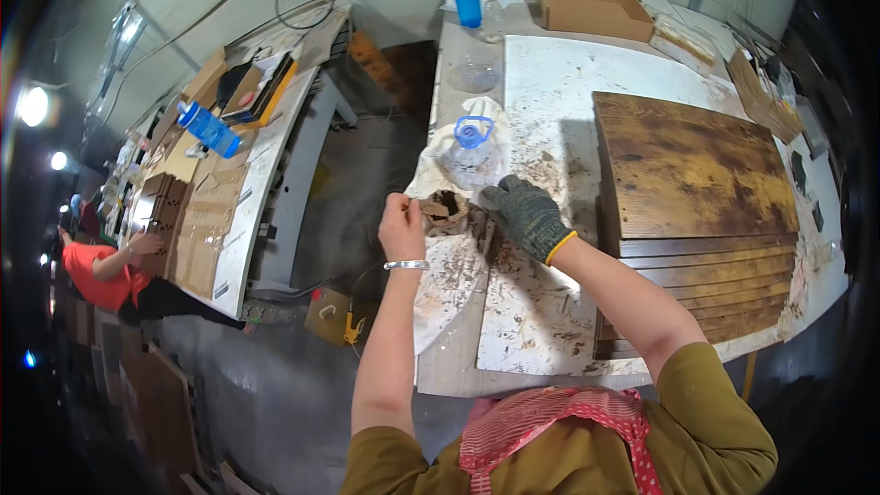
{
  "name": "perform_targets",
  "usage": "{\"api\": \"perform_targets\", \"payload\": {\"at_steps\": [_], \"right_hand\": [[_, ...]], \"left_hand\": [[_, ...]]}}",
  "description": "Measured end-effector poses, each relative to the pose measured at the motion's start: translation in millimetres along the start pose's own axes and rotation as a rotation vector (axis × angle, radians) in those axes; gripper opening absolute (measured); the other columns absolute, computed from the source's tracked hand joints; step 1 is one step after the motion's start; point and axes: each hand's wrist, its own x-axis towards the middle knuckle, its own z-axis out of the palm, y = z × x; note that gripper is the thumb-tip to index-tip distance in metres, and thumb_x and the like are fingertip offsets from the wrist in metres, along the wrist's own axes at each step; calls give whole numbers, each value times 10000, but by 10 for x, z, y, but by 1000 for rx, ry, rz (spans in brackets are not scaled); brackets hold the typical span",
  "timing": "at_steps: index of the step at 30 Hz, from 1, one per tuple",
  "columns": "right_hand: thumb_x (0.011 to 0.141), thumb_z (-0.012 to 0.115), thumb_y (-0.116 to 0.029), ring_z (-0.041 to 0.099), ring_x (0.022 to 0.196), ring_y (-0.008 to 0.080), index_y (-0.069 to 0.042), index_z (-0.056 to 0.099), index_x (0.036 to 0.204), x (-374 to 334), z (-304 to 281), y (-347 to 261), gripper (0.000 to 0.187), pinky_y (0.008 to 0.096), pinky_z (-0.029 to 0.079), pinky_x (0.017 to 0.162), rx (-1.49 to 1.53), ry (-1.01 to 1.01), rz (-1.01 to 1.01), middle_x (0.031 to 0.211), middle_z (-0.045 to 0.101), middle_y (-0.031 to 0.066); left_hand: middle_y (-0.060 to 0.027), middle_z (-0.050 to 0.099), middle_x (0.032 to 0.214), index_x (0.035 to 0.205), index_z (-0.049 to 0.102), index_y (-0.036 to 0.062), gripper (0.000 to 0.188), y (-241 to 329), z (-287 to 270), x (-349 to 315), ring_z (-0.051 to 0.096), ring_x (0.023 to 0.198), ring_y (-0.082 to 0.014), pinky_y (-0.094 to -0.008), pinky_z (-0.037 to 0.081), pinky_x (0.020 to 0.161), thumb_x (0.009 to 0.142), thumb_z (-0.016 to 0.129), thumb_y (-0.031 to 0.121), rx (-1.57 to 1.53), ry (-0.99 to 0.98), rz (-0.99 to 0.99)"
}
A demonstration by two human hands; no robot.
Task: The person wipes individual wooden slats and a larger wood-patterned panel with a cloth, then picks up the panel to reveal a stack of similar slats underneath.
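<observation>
Pointing right from the left hand (401, 229) — its fingers seemingly pinched on it — a brown scrap (434, 209) overhung the stained pot (447, 224), near side of the jug (469, 163), the gloved right hand (532, 218), grip impossible to tell, at the jug's near right.

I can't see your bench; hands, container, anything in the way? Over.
Bare left hand at brown-stained container, grip unclear. Gloved right hand on its other side. Clear jug just beyond.

Fairly bright, even light covers the bench (447, 376); a lamp (34, 106) glares at far left. Soft shadow lies left of the boards (695, 170). Fisheye edges bend and blacken.
</observation>
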Motion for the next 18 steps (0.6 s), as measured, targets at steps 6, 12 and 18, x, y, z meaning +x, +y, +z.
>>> {"api": "perform_targets", "payload": {"at_steps": [6, 12, 18], "right_hand": [[765, 567, -166, 552, 1010, 369, -32, 488, 1239, -38, 288, -189, 499, 441, 450, 837, 182, 151, -136, 1065, 564, 229], [909, 493, -363, 563, 1000, 316, -82, 510, 1242, -1218, -281, -215, 436, 427, 459, 849, 547, 94, -84, 1099, 560, 190], [891, 543, -408, 578, 882, 262, -54, 585, 1163, -2549, -1095, 78, 449, 393, 481, 815, 298, 393, 467, 983, 605, 119]], "left_hand": [[-75, 590, 782, 893, 565, 4, 110, -199, -6, 60, 546, 712, -156, -303, 472, 684, 851, 606, 97, -121, -3, 17], [-85, 574, 890, 983, 544, -31, 144, -152, -83, 177, 564, 793, -160, -303, 479, 722, 933, 531, 104, -232, -268, -72], [-123, 563, 1092, 1113, 562, -24, 224, 736, 110, 231, 543, 1001, -211, -318, 430, 877, 928, 509, 91, -212, -248, 357]]}}
